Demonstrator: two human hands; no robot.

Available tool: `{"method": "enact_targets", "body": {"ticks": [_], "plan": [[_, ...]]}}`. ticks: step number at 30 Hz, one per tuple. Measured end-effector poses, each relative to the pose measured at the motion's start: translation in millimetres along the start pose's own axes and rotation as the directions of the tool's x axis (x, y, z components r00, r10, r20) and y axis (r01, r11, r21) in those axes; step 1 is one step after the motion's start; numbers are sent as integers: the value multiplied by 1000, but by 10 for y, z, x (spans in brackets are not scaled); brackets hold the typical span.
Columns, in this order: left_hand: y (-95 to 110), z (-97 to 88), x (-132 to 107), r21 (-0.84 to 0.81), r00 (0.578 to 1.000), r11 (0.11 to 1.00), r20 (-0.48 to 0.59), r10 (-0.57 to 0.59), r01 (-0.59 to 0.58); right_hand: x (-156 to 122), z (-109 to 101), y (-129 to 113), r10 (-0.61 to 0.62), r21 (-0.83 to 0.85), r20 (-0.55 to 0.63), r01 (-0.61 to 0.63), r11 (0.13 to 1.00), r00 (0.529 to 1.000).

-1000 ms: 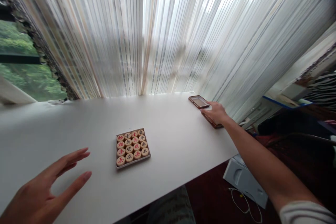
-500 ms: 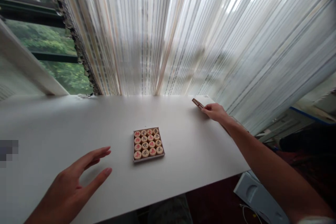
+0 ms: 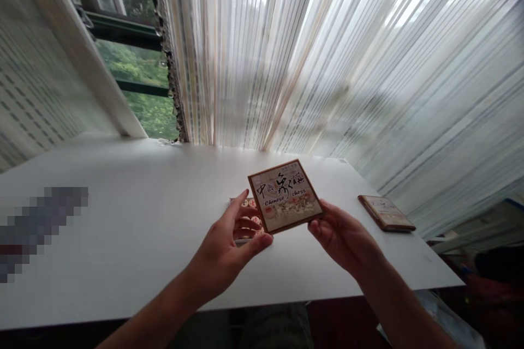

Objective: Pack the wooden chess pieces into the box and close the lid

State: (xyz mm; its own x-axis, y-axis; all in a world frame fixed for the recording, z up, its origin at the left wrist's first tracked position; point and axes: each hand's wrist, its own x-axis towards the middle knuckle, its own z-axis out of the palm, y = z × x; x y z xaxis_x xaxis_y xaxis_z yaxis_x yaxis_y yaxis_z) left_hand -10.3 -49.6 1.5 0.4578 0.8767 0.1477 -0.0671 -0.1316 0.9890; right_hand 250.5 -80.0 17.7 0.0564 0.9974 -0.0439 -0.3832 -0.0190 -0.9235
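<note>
My right hand pinches the lower right corner of a square box lid, holding it tilted above the table. Its face reads "Chinese chess" under large dark characters. At the lid's left edge is my left hand, open, fingers curved and apart, thumb by the lower left corner; whether it touches the lid I cannot tell. Behind lid and fingers stands the shallow box of round xiangqi pieces with red and black characters, mostly hidden.
On the right of the white table lies a second, similarly printed flat box. A striped sheer curtain hangs along the back, beside a window at left. Part of the far left is pixelated.
My right hand has brought the lid from the far right to the middle, turning its printed face toward me. My left hand has moved right to the lid. The view has shifted.
</note>
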Motion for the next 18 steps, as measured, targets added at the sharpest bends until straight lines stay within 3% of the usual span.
{"method": "enact_targets", "body": {"ticks": [4,9,13,18], "plan": [[-52,-26,23,144,999,989,-38,25,-19,-17,178,178,65,129,2,-64,990,998],[21,-215,80,431,998,902,-19,55,-41,115,298,240,-93,-218,-15,87,972,996],[92,-384,173,591,999,805,8,49,-45,332,317,298,-19,-554,54,46,831,998],[2,-502,192,598,998,801,40,-42,9,499,283,494,55,-656,98,22,754,994]]}}
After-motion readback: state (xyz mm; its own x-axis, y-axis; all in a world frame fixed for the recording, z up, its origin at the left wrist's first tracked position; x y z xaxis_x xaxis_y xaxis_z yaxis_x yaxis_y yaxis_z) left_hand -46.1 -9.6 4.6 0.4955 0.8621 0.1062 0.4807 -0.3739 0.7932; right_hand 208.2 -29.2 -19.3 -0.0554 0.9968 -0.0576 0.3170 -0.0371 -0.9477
